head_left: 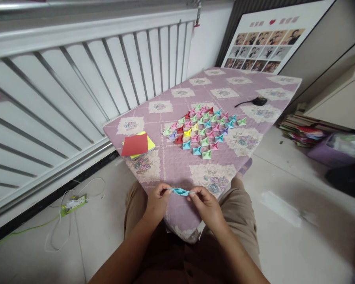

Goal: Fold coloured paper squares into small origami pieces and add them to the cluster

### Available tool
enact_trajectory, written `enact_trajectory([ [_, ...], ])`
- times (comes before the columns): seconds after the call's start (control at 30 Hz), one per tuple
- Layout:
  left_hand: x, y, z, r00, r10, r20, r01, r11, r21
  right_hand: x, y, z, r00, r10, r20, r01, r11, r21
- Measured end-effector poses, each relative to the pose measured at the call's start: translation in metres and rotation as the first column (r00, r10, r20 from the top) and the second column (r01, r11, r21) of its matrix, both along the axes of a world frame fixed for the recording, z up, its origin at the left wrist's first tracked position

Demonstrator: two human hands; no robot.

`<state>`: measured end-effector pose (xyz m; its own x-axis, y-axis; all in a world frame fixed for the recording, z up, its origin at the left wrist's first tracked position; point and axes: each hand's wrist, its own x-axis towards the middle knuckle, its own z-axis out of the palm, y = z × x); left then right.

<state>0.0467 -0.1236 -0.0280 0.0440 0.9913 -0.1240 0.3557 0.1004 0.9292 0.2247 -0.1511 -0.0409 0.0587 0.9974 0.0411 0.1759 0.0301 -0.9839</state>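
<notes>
A blue folded paper boat [181, 192] is stretched between my two hands, above the near corner of the table. My left hand [158, 201] pinches its left tip, and my right hand [205, 203] pinches the right one. Farther along the cloth stand rows of small folded paper boats [205, 141] in green, pink, red, blue, yellow and purple. To their left lies a stack of square paper, with a red sheet [135, 144] on top and a yellow sheet [150, 145] showing beneath.
A purple floral tablecloth [171, 161] covers the table. A black object with a cord [259, 101] lies at the far right. A white radiator [130, 67] runs along the left side. On the floor are a power strip [74, 204] and a purple bin [328, 150].
</notes>
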Motion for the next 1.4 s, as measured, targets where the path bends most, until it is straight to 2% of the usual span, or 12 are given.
enact_trajectory([
  [0.1, 0.002, -0.002, -0.012, 0.998, 0.017, 0.052, -0.019, 1.0, 0.024, 0.001, -0.001, 0.0, 1.0, 0.0, -0.011, 0.0, 1.0, 0.015],
  [0.17, 0.003, -0.002, -0.019, 0.999, 0.006, 0.047, -0.008, 0.999, 0.052, 0.005, 0.0, -0.001, 0.999, 0.005, 0.043, -0.006, 0.999, 0.031],
  [0.23, 0.002, -0.001, -0.022, 0.999, -0.039, -0.026, 0.042, 0.993, 0.111, 0.011, 0.002, -0.003, 0.987, 0.022, 0.162, -0.032, 0.997, 0.063],
  [0.3, 0.0, 0.001, -0.023, 0.982, -0.117, -0.149, 0.144, 0.972, 0.186, 0.018, 0.005, -0.005, 0.955, 0.041, 0.295, -0.075, 0.992, 0.105],
  [0.43, -0.002, 0.004, -0.023, 0.902, -0.23, -0.365, 0.327, 0.917, 0.23, 0.026, 0.009, -0.012, 0.884, 0.048, 0.465, -0.143, 0.975, 0.171],
  [0.57, 0.001, 0.003, -0.026, 0.857, -0.257, -0.447, 0.379, 0.902, 0.209, 0.026, 0.01, -0.013, 0.839, 0.005, 0.544, -0.152, 0.963, 0.225],
  [0.73, 0.003, 0.002, -0.028, 0.84, -0.223, -0.494, 0.376, 0.897, 0.234, 0.016, 0.012, 0.003, 0.767, -0.033, 0.641, -0.188, 0.943, 0.274],
  [0.8, 0.003, 0.001, -0.029, 0.832, -0.211, -0.513, 0.377, 0.894, 0.243, 0.008, 0.014, 0.01, 0.715, -0.012, 0.699, -0.205, 0.952, 0.226],
  [0.93, 0.003, 0.001, -0.032, 0.822, -0.196, -0.535, 0.382, 0.886, 0.262, -0.01, 0.019, 0.021, 0.555, 0.076, 0.828, -0.172, 0.985, 0.025],
  [1.1, 0.003, -0.001, -0.034, 0.808, -0.184, -0.56, 0.394, 0.875, 0.282, -0.023, 0.023, 0.023, 0.404, 0.171, 0.899, -0.132, 0.983, -0.128],
  [1.23, 0.003, -0.001, -0.034, 0.802, -0.178, -0.57, 0.4, 0.869, 0.292, -0.027, 0.024, 0.02, 0.368, 0.188, 0.911, -0.095, 0.982, -0.165],
  [1.4, 0.005, 0.0, -0.03, 0.8, -0.18, -0.573, 0.394, 0.877, 0.275, -0.027, 0.021, 0.017, 0.398, 0.169, 0.901, -0.085, 0.985, -0.147],
])
